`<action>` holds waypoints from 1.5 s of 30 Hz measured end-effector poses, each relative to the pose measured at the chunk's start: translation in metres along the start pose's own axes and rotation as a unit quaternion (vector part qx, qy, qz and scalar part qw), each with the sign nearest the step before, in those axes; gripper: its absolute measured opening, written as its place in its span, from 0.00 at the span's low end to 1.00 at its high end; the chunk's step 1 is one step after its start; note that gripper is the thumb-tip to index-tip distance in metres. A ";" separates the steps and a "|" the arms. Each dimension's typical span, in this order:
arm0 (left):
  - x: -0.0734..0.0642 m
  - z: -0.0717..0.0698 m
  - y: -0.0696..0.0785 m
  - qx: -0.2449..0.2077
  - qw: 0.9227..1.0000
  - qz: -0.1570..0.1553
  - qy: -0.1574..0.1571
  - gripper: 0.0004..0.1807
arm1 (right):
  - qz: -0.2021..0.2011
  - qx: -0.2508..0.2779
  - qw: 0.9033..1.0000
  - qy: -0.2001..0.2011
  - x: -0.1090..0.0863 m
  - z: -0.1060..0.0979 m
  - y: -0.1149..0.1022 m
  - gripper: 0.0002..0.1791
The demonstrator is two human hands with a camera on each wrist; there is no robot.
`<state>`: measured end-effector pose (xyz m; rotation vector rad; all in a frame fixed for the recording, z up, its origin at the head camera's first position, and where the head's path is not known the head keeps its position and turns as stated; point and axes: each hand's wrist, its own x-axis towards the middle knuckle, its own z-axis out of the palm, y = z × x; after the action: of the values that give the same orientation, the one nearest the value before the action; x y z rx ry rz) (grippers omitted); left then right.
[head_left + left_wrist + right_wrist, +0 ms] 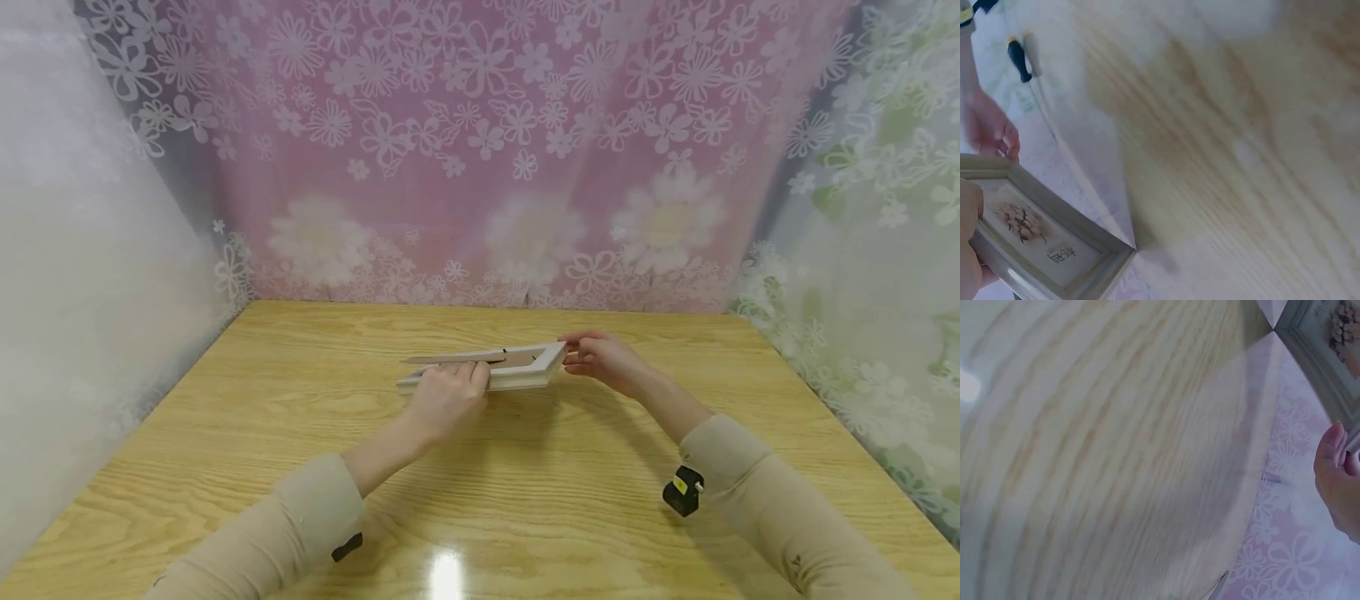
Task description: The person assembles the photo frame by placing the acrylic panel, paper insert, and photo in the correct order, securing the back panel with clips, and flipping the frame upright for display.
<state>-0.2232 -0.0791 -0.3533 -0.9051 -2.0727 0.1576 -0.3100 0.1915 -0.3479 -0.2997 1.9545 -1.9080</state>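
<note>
In the head view my left hand [450, 392] grips the near side of a pale picture frame [517, 381], held tilted low over the table. The frame's brown backing [521, 358] faces up, with a thin stand leg [450, 358] lying along it. Seen from below in the left wrist view, its front carries a flower picture [1022, 222] with lettering. My right hand [603, 360] is at the frame's right corner, its fingertips [1337, 431] right at the outer edge. Part of my left hand [967, 237] shows at the border of the left wrist view.
The wood-grained table [225, 433] runs back to a pink floral curtain [450, 192]. Pale sheets [862, 292] flank it on both sides. A dark handle with a thin shaft [1018, 59], like a screwdriver, appears in the left wrist view.
</note>
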 end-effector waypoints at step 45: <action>0.017 -0.002 -0.022 -0.456 0.795 -0.399 -0.041 0.16 | -0.171 -0.274 0.942 0.096 0.007 0.040 0.012 0.23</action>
<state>-0.2403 -0.0842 -0.3322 -0.4194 -2.4202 -1.3733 -0.2982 0.1528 -0.3610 -0.6644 2.6998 -1.5811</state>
